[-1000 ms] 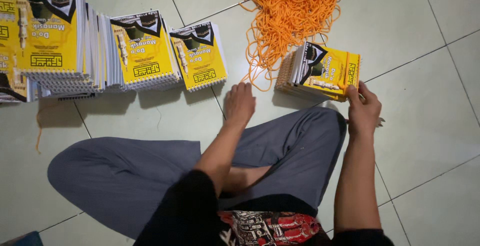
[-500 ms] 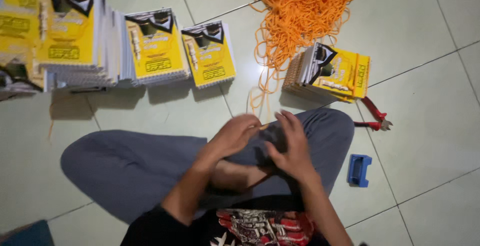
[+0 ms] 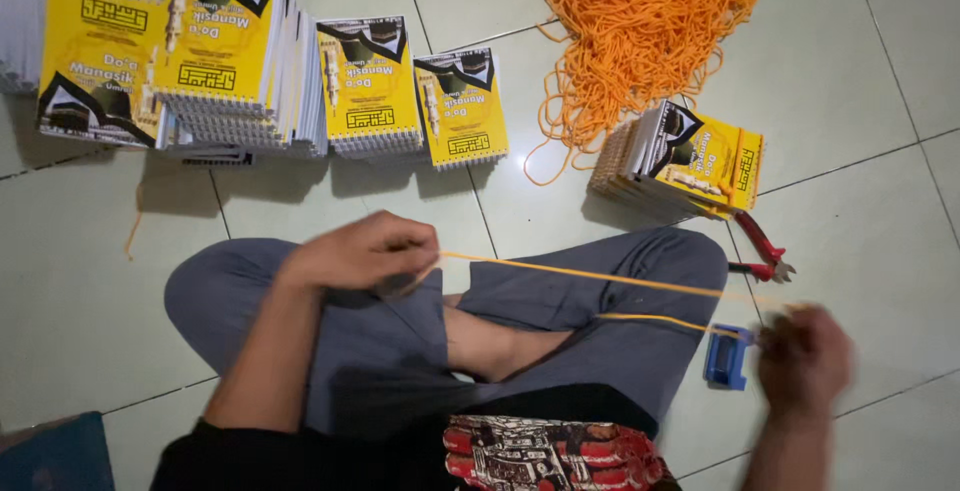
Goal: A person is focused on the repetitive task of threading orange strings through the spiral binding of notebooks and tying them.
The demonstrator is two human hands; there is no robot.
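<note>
Two hands stretch one orange cord [image 3: 590,276] taut above the crossed legs: the left hand [image 3: 365,251] pinches one end closed, the blurred right hand [image 3: 805,361] grips the other. Red-handled pliers [image 3: 760,248] and yellow booklets [image 3: 700,158] lie nearby on the floor.

**Open tile at the edges, clutter across the top**

Booklet stacks [image 3: 230,61] and the orange cord pile [image 3: 640,31] block the upper frame. Red pliers [image 3: 760,251] and a blue tool [image 3: 727,356] crowd centre right. Bare tile lies open at lower left and far right.
</note>
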